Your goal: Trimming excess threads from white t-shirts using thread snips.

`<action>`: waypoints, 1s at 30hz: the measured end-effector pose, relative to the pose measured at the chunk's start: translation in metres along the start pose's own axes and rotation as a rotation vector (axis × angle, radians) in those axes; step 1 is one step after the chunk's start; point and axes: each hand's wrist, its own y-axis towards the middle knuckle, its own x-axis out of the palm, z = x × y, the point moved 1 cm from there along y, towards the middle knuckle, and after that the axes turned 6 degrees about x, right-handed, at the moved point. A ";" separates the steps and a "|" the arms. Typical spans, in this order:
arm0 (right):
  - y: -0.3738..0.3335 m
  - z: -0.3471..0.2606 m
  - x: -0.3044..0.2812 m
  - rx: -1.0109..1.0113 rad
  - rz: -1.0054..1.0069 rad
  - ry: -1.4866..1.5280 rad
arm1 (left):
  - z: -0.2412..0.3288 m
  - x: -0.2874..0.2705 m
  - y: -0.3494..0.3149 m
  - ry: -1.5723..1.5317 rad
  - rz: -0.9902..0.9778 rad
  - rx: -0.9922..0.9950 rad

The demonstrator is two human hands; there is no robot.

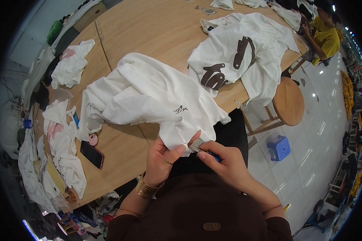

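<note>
A white garment (149, 90) with a small dark embroidered mark lies bunched across the table, its near end lifted over the edge in front of me. My left hand (161, 158), wearing a ring and gold bangles, pinches the hem of that end between thumb and fingers. In my right hand (224, 159) is a small cutting tool with a blue handle (210, 156), which looks like thread snips. Its metal tip meets the cloth close to my left thumb. Fingers and fabric partly hide the blades.
A second white garment (261, 48) with dark brown patches lies at the far right. White cloth pieces (62, 132), a dark phone (92, 154) and a pink round item (93, 139) sit left. Beyond the right edge are a wooden stool (288, 100), a blue plastic stool (279, 148) and a person in yellow (325, 37).
</note>
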 end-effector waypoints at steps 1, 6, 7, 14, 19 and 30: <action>0.000 0.000 -0.001 0.012 -0.006 -0.014 | 0.000 0.000 0.001 0.001 0.000 -0.002; 0.003 0.002 0.000 0.005 -0.010 0.000 | -0.001 -0.002 0.001 -0.028 -0.030 -0.002; 0.003 0.002 0.001 0.008 -0.016 0.004 | -0.002 -0.003 0.001 -0.026 -0.030 -0.003; 0.006 0.005 0.004 0.028 -0.041 0.088 | -0.001 -0.003 0.002 -0.062 -0.015 -0.043; 0.010 0.009 0.007 0.012 -0.045 0.112 | 0.000 -0.003 0.001 -0.054 -0.002 -0.055; 0.007 -0.003 0.004 -0.052 0.054 -0.081 | -0.001 -0.002 -0.002 -0.021 0.010 -0.012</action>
